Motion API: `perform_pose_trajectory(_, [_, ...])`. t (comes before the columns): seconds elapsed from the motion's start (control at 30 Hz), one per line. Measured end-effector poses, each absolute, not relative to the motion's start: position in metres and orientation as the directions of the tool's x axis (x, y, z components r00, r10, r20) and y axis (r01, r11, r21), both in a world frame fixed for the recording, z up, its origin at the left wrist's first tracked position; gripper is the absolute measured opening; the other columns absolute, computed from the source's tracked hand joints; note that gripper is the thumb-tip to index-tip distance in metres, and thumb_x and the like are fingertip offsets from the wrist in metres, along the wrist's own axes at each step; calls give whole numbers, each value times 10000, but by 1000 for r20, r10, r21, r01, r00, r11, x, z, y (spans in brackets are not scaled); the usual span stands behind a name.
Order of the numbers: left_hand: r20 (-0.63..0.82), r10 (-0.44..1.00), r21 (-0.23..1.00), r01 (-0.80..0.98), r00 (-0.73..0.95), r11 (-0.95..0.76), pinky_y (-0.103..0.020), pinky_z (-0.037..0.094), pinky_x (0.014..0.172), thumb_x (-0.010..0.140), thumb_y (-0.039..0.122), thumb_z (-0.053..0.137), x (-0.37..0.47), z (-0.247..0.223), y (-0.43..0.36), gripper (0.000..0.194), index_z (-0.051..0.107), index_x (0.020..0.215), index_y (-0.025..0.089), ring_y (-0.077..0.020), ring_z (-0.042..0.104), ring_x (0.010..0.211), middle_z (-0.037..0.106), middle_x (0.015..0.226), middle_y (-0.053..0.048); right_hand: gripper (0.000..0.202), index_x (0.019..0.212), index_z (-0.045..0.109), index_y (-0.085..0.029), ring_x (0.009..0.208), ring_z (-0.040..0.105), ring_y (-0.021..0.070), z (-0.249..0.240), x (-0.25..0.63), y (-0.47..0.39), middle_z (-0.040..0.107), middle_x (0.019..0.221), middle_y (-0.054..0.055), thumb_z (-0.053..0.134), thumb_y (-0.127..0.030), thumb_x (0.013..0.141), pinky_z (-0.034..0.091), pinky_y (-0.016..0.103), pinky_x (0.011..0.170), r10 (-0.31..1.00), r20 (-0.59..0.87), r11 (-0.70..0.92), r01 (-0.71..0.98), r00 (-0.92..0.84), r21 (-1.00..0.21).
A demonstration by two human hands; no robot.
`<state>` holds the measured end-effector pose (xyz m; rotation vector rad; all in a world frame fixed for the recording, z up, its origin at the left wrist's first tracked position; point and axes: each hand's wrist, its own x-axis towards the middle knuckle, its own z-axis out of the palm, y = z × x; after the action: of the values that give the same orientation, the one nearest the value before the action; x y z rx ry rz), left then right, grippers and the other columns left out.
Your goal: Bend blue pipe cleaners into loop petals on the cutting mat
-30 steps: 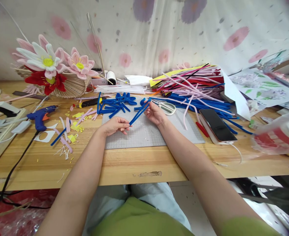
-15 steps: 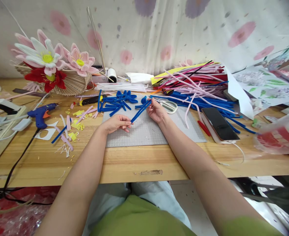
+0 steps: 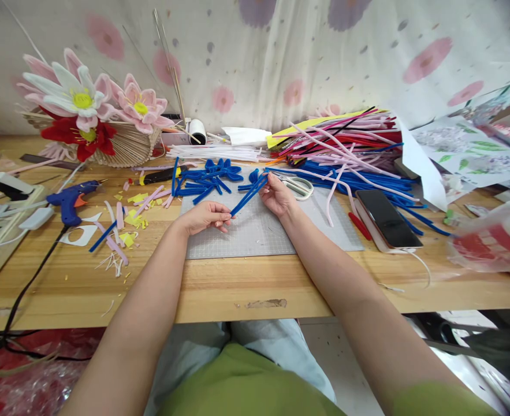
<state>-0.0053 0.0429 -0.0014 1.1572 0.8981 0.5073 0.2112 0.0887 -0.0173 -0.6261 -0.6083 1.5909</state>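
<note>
A doubled blue pipe cleaner [image 3: 249,196] stretches between my hands above the grey cutting mat [image 3: 255,240]. My left hand [image 3: 209,218] pinches its lower left end between thumb and fingers. At the upper right end, my right hand [image 3: 276,194] grips it with closed fingertips. Its two strands lie side by side with a slight gap in the middle. Just beyond, cut and looped blue pipe cleaner pieces [image 3: 211,178] lie at the back of the mat. White-handled scissors [image 3: 300,186] rest behind my right hand, partly hidden by it.
A blue glue gun [image 3: 71,202] lies at left near pink and yellow scraps [image 3: 129,225]. Long pipe cleaners [image 3: 350,144] are heaped at the back right. A phone [image 3: 388,219] lies on the right. Fuzzy flowers [image 3: 82,101] stand at the back left.
The two blue strands bow slightly further apart in the middle. Both hands keep nearly the same places and grips.
</note>
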Motion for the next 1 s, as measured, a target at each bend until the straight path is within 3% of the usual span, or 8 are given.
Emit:
perform_pose_trajectory(0.6, [-353,744,926,96,567,366,-249,542,586,654,246,719,-6,-1,43,198,656,762,92,-14,426,429,613,600,-1,244,584,460,-167,465,354,21,-17,210,89,512,605,-60,671,-141,705,317,166,425,998,-22,-55,-690,-56,-722])
perform_pose_trajectory(1.0, [-371,741,920,113,560,375,-258,543,606,676,231,706,-5,2,42,167,642,749,96,-6,419,421,601,596,9,327,539,359,-169,436,287,33,-22,214,91,339,515,-69,640,-120,699,261,167,405,999,-2,22,-596,40,-803])
